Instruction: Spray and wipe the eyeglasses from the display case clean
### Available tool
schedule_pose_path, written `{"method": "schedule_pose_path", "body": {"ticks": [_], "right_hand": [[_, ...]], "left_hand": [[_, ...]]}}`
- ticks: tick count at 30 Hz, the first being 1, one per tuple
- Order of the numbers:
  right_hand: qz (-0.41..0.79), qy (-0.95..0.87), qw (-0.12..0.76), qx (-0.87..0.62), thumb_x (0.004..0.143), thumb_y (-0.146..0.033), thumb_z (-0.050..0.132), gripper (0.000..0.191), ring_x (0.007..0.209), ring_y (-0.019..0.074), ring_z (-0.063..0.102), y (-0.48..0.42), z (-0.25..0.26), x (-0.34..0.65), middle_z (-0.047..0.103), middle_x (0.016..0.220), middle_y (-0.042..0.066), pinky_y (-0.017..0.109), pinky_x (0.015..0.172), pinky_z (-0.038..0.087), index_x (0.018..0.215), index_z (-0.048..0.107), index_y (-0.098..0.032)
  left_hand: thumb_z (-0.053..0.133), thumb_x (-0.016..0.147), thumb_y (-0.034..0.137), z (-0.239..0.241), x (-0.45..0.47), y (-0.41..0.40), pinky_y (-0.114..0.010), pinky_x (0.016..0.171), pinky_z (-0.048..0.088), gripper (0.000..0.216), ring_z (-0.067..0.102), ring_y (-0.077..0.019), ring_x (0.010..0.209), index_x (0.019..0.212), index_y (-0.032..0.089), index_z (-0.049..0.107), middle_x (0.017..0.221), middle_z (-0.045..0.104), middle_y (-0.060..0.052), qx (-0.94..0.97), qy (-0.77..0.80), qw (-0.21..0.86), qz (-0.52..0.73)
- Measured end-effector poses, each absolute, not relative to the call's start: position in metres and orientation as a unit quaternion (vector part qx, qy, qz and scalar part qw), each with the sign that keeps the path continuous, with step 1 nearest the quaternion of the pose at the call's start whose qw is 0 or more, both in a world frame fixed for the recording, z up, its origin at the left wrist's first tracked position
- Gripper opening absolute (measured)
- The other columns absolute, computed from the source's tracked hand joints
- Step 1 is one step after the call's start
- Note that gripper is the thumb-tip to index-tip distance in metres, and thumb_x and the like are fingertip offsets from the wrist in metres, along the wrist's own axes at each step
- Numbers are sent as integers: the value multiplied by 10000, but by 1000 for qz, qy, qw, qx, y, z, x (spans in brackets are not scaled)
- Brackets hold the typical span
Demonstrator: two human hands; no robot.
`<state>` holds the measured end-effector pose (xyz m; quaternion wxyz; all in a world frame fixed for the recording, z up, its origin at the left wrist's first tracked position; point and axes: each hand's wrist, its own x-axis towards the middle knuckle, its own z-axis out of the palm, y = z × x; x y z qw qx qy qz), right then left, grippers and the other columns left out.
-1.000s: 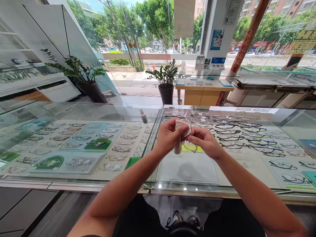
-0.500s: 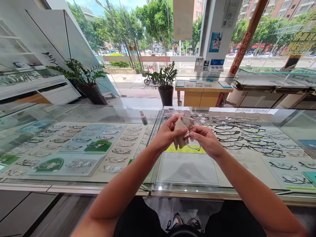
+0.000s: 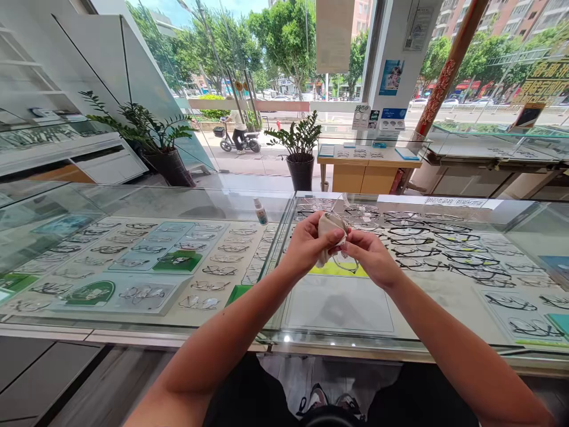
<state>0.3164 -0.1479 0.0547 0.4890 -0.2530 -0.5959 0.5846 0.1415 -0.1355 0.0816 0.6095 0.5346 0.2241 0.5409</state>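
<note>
Above the glass counter, my left hand point(image 3: 306, 244) is closed on a beige cleaning cloth point(image 3: 331, 224), which is folded around the upper part of a pair of eyeglasses. The lower lens of the eyeglasses point(image 3: 351, 264) shows below the cloth, thin-rimmed and pale. My right hand point(image 3: 371, 256) pinches the frame near its middle, fingertips close to the left thumb. The cloth and fingers cover the other lens. To the left of my hands, a small white spray bottle point(image 3: 260, 213) stands upright on the countertop.
Under the glass of the counter point(image 3: 338, 305) lie rows of eyeglasses point(image 3: 418, 252), right and left. Beyond it stand potted plants point(image 3: 300, 160) and a wooden display cabinet point(image 3: 367, 172). A person on an electric bike point(image 3: 240, 133) is outside the window.
The cloth is now bunched more tightly around the upper lens, and its hanging end has drawn up. Both hands stay nearly in place. Outside, the bike rider has moved left.
</note>
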Motion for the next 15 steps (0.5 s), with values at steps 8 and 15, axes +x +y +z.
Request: {"method": "schedule_pose_path", "body": {"ticks": [8,15], "right_hand": [[567,-620,480,-252,918,-439,827,225,895,202,691,-154,70,321,779,907,33,358,898,535,852,799,-226],[548,-612,497,-280,925,-466,815,246,868,203,678,-149,68,329,791,865,28,363,882,499,839,796,-237]], "left_hand": [[754,925,626,85,125,-125,-267,556,517,502,618,-134,569,804,144,685,711,688,-43,614,219,555,517],[895,843,438,90,119,-125,-266,644,547,403,682,-155,704,1082,163,723,893,755,-61,656,191,554,476]]}}
